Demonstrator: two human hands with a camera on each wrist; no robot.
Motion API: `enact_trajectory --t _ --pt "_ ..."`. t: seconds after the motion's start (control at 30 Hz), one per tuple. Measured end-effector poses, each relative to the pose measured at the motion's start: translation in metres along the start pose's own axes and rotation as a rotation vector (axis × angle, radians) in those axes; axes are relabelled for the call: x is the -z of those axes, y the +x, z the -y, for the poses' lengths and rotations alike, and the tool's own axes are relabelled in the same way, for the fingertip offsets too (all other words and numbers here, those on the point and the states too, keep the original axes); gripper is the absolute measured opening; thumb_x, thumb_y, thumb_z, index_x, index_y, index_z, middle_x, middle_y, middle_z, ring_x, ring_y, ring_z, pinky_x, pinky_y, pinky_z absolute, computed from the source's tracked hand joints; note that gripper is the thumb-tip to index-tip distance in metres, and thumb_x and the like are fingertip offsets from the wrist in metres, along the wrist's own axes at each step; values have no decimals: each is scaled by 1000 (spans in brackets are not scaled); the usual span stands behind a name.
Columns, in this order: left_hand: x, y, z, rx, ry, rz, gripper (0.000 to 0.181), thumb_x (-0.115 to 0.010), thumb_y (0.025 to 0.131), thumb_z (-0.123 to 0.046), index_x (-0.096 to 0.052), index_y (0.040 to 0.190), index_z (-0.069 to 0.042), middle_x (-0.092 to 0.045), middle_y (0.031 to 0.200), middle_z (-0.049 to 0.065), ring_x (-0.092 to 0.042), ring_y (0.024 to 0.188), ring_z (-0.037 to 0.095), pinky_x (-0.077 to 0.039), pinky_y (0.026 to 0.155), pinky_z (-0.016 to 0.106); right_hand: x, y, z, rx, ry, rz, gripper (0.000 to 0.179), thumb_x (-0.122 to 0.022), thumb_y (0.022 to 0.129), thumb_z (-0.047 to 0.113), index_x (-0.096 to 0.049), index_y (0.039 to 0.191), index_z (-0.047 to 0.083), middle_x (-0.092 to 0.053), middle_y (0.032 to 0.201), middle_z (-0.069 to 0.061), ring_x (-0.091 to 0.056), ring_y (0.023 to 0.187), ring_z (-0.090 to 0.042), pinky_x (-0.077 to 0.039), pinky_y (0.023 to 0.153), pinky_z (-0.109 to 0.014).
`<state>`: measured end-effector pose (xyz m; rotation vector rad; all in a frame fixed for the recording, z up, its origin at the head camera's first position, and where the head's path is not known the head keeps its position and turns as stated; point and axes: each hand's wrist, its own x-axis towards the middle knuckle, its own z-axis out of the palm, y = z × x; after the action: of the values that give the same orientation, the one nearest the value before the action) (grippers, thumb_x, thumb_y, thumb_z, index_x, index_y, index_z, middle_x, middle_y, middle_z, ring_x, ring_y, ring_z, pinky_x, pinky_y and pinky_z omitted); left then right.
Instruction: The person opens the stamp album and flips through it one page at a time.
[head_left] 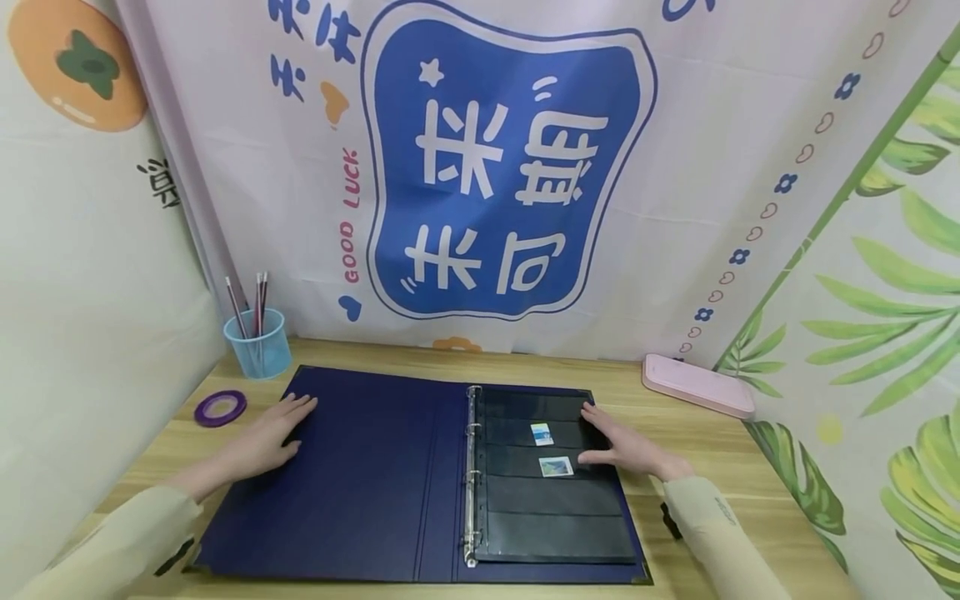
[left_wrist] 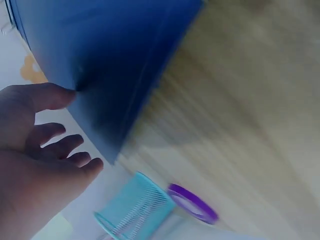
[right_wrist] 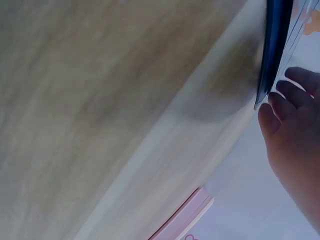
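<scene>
A dark blue ring-binder stamp album (head_left: pixel 360 467) lies open on the wooden table. Over its right side sits a black pocket page (head_left: pixel 555 533), held by the metal rings (head_left: pixel 471 477). Two small stamps show in the pockets: a blue-and-white stamp (head_left: pixel 542 434) and, lower down, a green-blue stamp (head_left: pixel 556 467). My left hand (head_left: pixel 264 440) rests on the left cover's outer edge, fingers spread loosely. At the page's right edge is my right hand (head_left: pixel 628 443), fingers extended and thumb pointing toward the lower stamp. Neither hand grips anything.
Left of the album lie a purple ring-shaped roll (head_left: pixel 220 408) and a light blue mesh cup (head_left: pixel 260 354) with several pencils (head_left: pixel 259 304). A pink flat case (head_left: pixel 697 386) sits at the back right. Printed cloth (head_left: pixel 480 167) hangs behind the table (head_left: pixel 697 442).
</scene>
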<state>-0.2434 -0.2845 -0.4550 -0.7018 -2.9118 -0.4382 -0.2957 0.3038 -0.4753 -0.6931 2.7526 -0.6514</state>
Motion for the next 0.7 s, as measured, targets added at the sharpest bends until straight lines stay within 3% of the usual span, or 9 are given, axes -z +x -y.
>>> enact_trajectory --t 0.23,0.43,0.7 --pt "-8 27 -34 -82 11 -8 71 -69 92 -33 -45 144 9 -42 149 33 -36 139 55 -36 109 66 0 13 -3 -44 -61 -38 98 -63 90 58 -22 156 -2 -14 165 -23 -17 152 -44 -23 120 -62" --pt "-28 46 -60 -132 -26 88 81 -61 95 -49 -35 152 3 -31 159 25 -27 147 48 -26 115 67 -1 23 -7 -49 -76 -29 101 -64 90 56 -16 158 -1 -9 166 -23 -11 153 -44 -20 121 -61" --pt "-55 58 -83 -174 6 212 86 -53 95 -60 -30 156 -4 -24 164 20 -20 152 44 -21 119 65 1 28 -7 -17 -68 -20 102 -69 88 53 -18 157 -3 -11 165 -25 -12 153 -44 -20 121 -61"
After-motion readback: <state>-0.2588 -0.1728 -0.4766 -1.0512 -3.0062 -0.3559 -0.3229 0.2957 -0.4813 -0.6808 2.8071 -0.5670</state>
